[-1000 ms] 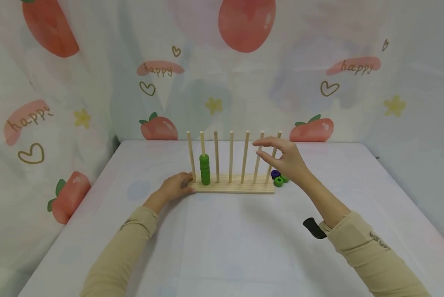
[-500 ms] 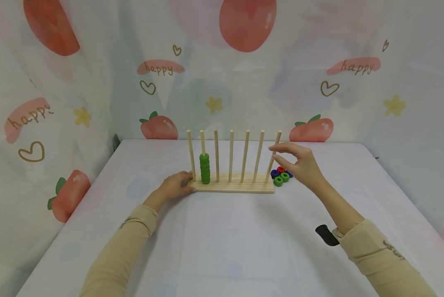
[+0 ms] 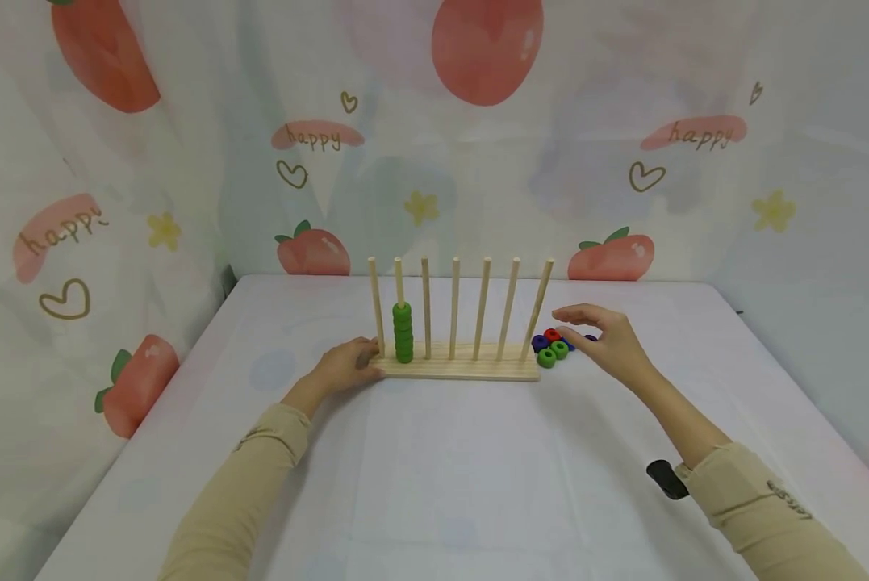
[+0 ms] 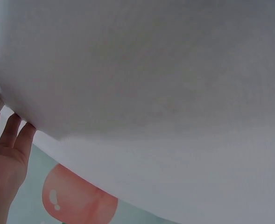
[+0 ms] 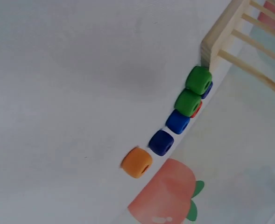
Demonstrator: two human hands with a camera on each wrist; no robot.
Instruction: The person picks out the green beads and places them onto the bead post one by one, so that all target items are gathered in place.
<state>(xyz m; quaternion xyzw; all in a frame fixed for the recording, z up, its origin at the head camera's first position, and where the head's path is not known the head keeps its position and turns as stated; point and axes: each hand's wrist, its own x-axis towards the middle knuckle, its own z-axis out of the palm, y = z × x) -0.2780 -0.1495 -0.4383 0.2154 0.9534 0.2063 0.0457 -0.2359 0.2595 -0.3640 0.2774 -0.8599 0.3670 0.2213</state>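
A pale wooden peg rack (image 3: 456, 373) stands on the table, its upright pegs in a row. Green beads (image 3: 403, 332) are stacked on the second peg from the left. My left hand (image 3: 341, 367) holds the rack's left end, thumb at the front and fingers behind. Off the rack's right end, my right hand (image 3: 616, 345) hovers with thumb and forefinger apart, nothing between them. Below its fingertips lie loose beads: a red bead (image 3: 552, 334), a purple bead (image 3: 540, 344) and two green beads (image 3: 553, 353). The hand partly hides others.
In the right wrist view, an orange bead (image 5: 137, 162), a dark blue bead (image 5: 161, 142) and a blue bead (image 5: 178, 122) trail away from the rack. A black piece (image 3: 667, 479) sticks out by the right cuff. Patterned cloth (image 3: 507, 177) walls the table's back and sides.
My right hand has moved right and down, from in front of the right-hand pegs to over the loose beads, uncovering several of them. The left hand and rack have stayed put.
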